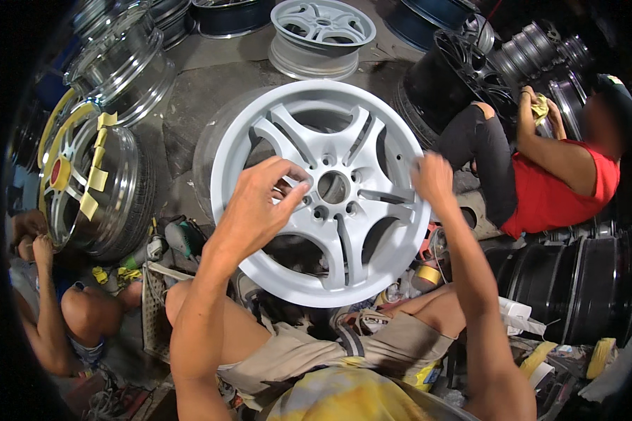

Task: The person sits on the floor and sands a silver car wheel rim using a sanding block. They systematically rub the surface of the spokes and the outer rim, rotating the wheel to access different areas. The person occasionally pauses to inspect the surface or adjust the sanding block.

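While hands (256,200) partly cover the grey wheel (340,165), other rims (316,59) stand beyond.

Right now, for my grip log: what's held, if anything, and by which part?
Left hand: nothing visible. Right hand: blurred at the wheel rim; hold unclear.

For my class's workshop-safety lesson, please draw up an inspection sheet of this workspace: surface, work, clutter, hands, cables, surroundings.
Surface: dark, worn floor.
Job's things: pale grey spoked wheel, face showing.
Clutter: yellow-sided roll, pale perforated crate.
Left hand: fingers curled over the wheel's centre; contact unclear.
Right hand: blurred, at the wheel's right edge; contact unclear.
Cables: tangled cord-like strands, lower left; type unclear.
Surroundings: co-worker in red, right; second person, left, by taped wheel; further wheels behind.
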Demonstrator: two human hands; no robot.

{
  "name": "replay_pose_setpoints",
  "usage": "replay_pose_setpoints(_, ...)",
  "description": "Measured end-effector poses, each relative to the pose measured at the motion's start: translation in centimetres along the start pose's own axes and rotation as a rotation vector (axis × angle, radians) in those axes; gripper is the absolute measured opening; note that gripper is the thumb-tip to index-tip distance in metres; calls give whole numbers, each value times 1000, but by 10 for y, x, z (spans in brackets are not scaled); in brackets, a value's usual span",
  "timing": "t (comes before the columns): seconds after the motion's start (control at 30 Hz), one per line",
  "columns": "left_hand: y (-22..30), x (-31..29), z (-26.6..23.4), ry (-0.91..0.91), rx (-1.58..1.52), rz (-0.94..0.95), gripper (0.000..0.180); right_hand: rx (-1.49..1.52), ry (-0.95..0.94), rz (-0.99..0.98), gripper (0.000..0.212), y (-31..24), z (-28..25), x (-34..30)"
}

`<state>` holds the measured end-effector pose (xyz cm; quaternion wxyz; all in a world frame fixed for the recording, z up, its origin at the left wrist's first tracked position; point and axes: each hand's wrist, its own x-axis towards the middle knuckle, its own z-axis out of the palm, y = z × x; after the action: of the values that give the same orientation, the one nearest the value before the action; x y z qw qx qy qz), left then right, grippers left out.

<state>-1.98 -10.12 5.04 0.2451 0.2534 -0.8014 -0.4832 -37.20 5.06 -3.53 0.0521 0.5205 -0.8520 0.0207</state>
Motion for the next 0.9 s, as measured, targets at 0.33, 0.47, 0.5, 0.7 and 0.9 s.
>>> replay_pose_setpoints(0.33, 6, -2, 9, -32, 37, 81, 16, 410, -225, 10, 20, 7, -54, -99)
replay_pose_setpoints(0.47, 1, -3, 5, -35, 135, 45, 19, 3, 2, -298, 25, 3, -80, -72)
replay_pose_setpoints(0.5, -2, -2, 6, -34, 151, 42, 19, -73, -63, -402, 26, 4, -81, -66)
replay_pose_setpoints(0.7, -11, 1, 10, -42, 170, 50, 22, -522, -170, -987, 19, 25, -72, -28)
replay_pose_setpoints(0.9, -21, 2, 10, -43, 197, 65, 22, -540, -314, -1121, 7, 25, -63, -11)
